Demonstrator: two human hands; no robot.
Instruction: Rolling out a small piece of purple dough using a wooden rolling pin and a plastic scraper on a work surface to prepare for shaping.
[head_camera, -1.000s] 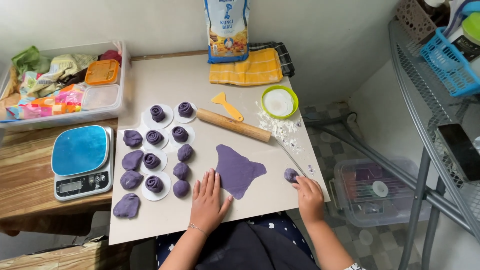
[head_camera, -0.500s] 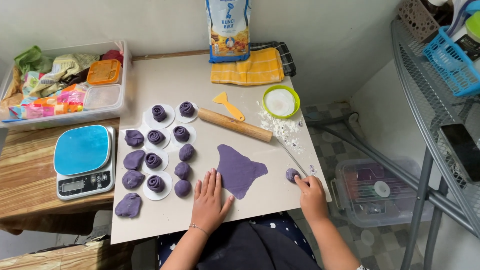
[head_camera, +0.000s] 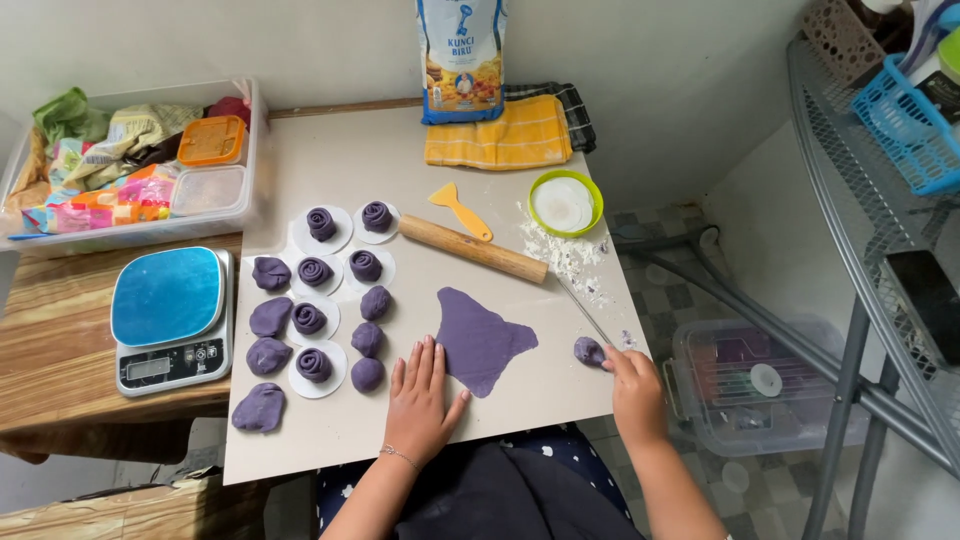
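The left hand (head_camera: 421, 402) lies flat on the table (head_camera: 400, 200), fingers spread, its thumb touching the lower edge of the flattened purple dough sheet (head_camera: 482, 338). It holds nothing and has not moved since the earlier frame. The right hand (head_camera: 634, 388) rests at the right table edge, fingertips closed against a small purple dough piece (head_camera: 588, 350); its position is unchanged. The dough sheet lies between both hands, in the same place as before. Beyond it lies a wooden rolling pin (head_camera: 472, 248). Left of the left hand stand rolled purple dough spirals (head_camera: 314, 365) on paper discs.
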